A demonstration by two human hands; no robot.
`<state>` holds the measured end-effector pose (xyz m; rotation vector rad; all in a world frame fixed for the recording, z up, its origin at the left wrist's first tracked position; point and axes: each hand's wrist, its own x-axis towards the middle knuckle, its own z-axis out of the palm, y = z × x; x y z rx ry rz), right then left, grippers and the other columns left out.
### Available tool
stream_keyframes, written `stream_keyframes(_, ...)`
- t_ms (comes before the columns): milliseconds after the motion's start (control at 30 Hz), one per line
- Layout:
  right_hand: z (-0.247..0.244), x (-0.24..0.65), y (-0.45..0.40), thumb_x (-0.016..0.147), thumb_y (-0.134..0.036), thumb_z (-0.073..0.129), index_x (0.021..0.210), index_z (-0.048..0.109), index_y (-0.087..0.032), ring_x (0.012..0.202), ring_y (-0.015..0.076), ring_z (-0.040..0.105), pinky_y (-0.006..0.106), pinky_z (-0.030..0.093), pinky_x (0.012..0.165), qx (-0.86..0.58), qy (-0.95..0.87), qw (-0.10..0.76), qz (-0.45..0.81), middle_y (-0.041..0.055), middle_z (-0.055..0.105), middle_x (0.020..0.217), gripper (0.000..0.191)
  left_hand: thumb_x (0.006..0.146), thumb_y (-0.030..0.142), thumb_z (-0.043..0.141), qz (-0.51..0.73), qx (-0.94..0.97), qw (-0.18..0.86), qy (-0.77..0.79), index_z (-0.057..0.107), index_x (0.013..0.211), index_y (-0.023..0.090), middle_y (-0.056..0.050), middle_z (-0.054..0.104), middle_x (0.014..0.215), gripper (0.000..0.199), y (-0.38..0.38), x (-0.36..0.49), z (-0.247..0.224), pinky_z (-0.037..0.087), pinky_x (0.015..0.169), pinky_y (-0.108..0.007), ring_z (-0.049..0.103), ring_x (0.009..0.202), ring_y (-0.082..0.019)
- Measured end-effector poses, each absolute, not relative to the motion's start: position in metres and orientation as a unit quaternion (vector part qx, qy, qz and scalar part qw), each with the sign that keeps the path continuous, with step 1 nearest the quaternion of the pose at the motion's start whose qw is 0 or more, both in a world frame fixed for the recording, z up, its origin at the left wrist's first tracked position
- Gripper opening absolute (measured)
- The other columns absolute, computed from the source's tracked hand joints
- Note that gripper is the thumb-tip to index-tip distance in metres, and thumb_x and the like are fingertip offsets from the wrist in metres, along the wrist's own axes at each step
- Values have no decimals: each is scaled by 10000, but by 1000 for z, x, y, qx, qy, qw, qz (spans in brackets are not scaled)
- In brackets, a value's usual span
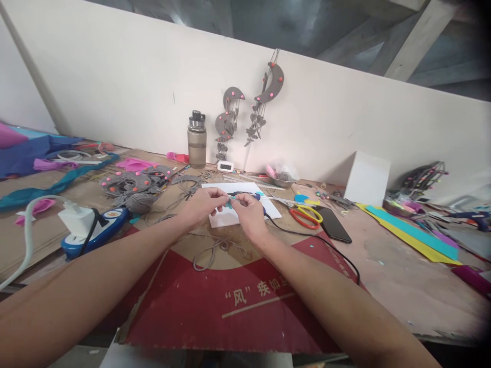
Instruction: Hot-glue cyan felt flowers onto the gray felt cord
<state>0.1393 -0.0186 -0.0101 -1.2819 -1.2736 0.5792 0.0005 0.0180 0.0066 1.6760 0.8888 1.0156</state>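
Observation:
My left hand [206,205] and my right hand [248,213] meet above a white sheet [226,220], fingertips pinched together. Between them is a small teal piece [229,204], mostly covered by the fingers, so its exact kind is unclear. Behind the right fingers lies a dark blue tool [256,195], partly hidden, and a black cord [307,233] runs off to the right near it. Grey yarn [209,258] lies loosely on the red cardboard [184,312] below my hands. Scissors [307,215] with red and yellow handles rest just right of the sheet.
A phone [333,225] lies right of the scissors. At left are a blue power strip [94,232] and grey yarn pieces [125,184]. A water bottle [197,140] stands by the wall, where grey crescent hangings [274,84] hang. Yellow and blue sheets [410,232] lie at right.

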Motion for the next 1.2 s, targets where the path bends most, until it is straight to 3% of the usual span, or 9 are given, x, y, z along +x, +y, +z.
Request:
stream_keyframes(467, -14, 137, -20, 683, -343, 561, 734, 605, -189, 551, 97, 367, 220, 292, 521, -567, -558, 552, 248, -48, 483, 586, 168, 682, 283, 578, 367, 712, 450, 395, 647, 640, 141, -23, 584, 563, 164, 25, -4, 6, 361, 460, -197, 490, 504, -96)
stream_keyframes(767, -13, 135, -19, 634, -333, 598, 655, 564, -170, 565, 87, 385, 222, 304, 541, -513, -477, 622, 349, -41, 506, 608, 168, 722, 379, 615, 368, 565, 674, 301, 646, 726, 100, -52, 595, 694, 281, 32, -5, 1, 367, 455, -202, 548, 569, -105)
stream_keyframes(967, -13, 135, -18, 607, -333, 619, 641, 540, -175, 522, 74, 324, 224, 260, 507, -496, -421, 656, 383, -62, 465, 563, 179, 653, 281, 703, 393, 594, 637, 295, 669, 812, 109, -38, 593, 744, 238, 25, 1, 0, 381, 502, -203, 527, 624, -96)
stream_keyframes(1200, -12, 133, -20, 616, -323, 618, 604, 514, -178, 500, 65, 284, 225, 234, 496, -497, -425, 653, 382, -74, 417, 532, 179, 643, 244, 678, 431, 620, 568, 328, 684, 813, 133, -27, 621, 721, 204, 29, 5, -13, 387, 520, -207, 512, 588, -86)
